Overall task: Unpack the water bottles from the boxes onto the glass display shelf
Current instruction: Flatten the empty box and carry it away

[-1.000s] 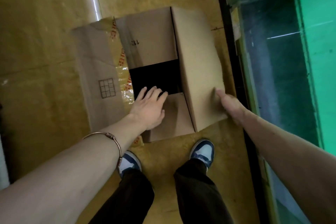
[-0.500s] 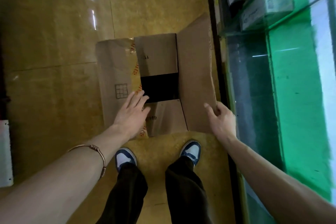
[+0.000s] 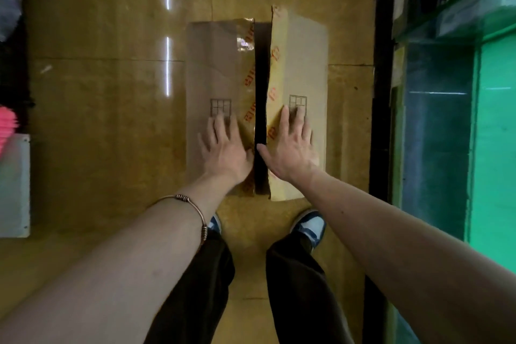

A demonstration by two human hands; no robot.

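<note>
A brown cardboard box point(image 3: 212, 64) stands on the floor in front of my feet. Its two long top flaps lie nearly closed, with a narrow dark gap between them. Clear tape with red print runs along both flap edges. My left hand point(image 3: 223, 148) lies flat on the left flap with straight fingers. My right hand point(image 3: 293, 148) lies flat on the right flap point(image 3: 304, 58), fingers spread. No water bottles are visible; the inside of the box is dark. The glass display shelf point(image 3: 458, 14) is at the upper right.
The floor is glossy yellow-brown tile point(image 3: 97, 92). A black-framed glass cabinet point(image 3: 438, 134) with a green back runs along the right side, close to the box. A white panel point(image 3: 14, 184) and a pink object point(image 3: 8, 123) sit at the left edge.
Both long flaps have swung inward over the opening, leaving only a slit. My hands moved from the flap edges onto the flaps' tops.
</note>
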